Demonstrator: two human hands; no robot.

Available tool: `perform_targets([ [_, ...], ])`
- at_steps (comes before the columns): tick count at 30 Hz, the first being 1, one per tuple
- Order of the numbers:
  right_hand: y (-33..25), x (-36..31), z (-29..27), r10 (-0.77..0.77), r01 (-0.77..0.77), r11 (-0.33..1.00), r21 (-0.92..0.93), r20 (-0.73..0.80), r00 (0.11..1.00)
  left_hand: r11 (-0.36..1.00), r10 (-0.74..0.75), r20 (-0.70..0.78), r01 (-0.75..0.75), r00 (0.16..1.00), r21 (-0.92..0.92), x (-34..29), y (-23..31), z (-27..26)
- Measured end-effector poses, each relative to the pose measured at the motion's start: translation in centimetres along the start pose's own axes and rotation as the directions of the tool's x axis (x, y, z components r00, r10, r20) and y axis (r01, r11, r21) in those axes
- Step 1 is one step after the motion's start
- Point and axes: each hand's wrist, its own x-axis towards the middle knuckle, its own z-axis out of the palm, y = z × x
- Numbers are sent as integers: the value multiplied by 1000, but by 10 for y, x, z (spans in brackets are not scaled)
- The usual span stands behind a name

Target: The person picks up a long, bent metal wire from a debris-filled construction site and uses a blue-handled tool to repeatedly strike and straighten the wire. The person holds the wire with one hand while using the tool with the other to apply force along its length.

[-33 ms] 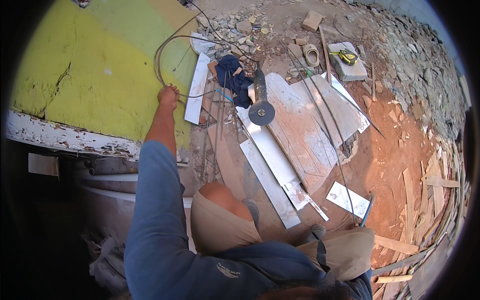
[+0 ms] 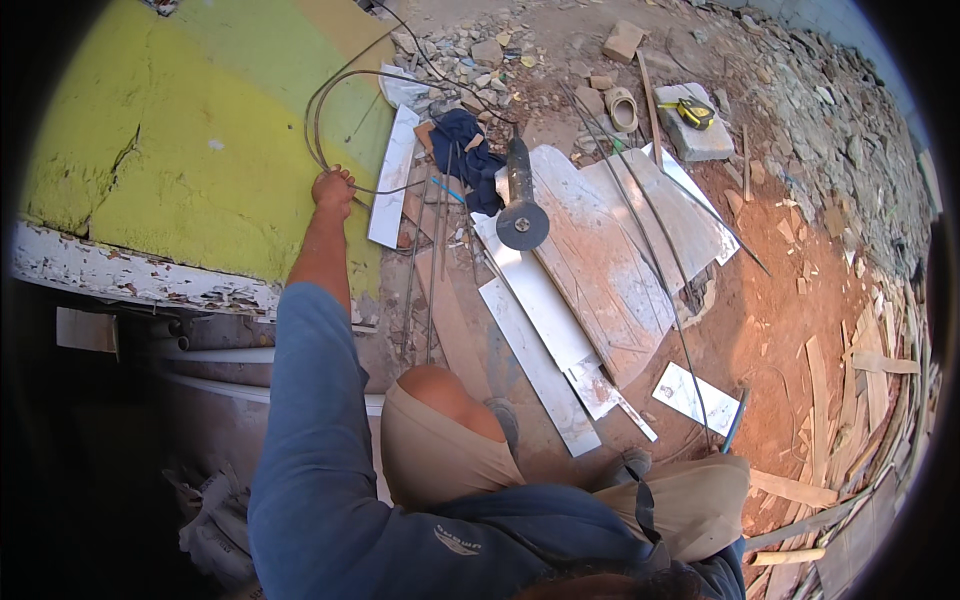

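We are grasping the looped line [image 2: 308, 122] with the left hand [image 2: 335, 187], its fingers curling around the lower end of the loop. The line is lying over the right edge of the yellow-green surface [image 2: 180, 170], and the hand is working near that surface's lower right corner. One run is leaving the fist toward the bundle of thin rods [image 2: 441, 215], crossing the white tile [image 2: 394, 180] that is resting along the same edge.

We are not seeing the right hand, which the bent right leg [image 2: 680, 510] is probably hiding, so we cannot tell its grip. A blue bar [image 2: 736, 420] is showing just beyond that leg.

For good control, we should be holding the line firmly and feeding it without kinks. We should be guiding it clear of the angle grinder [image 2: 519, 165], which is lying across the left edge of the stone slab [image 2: 600, 280] with its bare disc [image 2: 523, 226] exposed. We should also be watching for snags on the tile's upper corner, and treating the grinder as possibly live.
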Motion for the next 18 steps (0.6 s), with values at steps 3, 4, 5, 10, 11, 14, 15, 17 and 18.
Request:
perform_targets([
  [3, -3, 5, 0, -18, 18, 1000, -3, 4, 1000, 966, 250, -138, -257, 958, -37, -1, 23, -2],
  [4, -3, 5, -2, -26, 26, 1000, -5, -7, 1000, 955, 279, -158, -290, 947, -53, -11, 31, 5],
  [5, -4, 4, -4, -37, 36, 999, -12, -13, 999, 943, 310, -181, -326, 933, -67, -27, 45, 13],
  [10, -17, 4, -8, -120, 120, 993, 2, -10, 993, 855, 485, -265, -516, 833, -56, -90, 128, 22],
  [11, -25, -4, -15, -146, 146, 989, -5, -16, 989, 852, 488, -264, -520, 832, -62, -106, 144, 25],
  [14, -87, -27, -22, -132, 132, 991, 13, 53, 990, 859, 469, -308, -508, 828, -60, -168, 197, 4],
  [15, -114, -38, -22, -143, 141, 990, 28, 94, 985, 862, 458, -334, -503, 824, -58, -190, 219, -12],
  [17, -162, -78, -42, -150, 144, 988, 55, 111, 982, 845, 504, -347, -534, 791, 9, -209, 253, -15],
  [18, -197, -100, -47, -157, 158, 987, 5, 121, 980, 831, 533, -355, -555, 768, 46, -222, 273, -18],
])
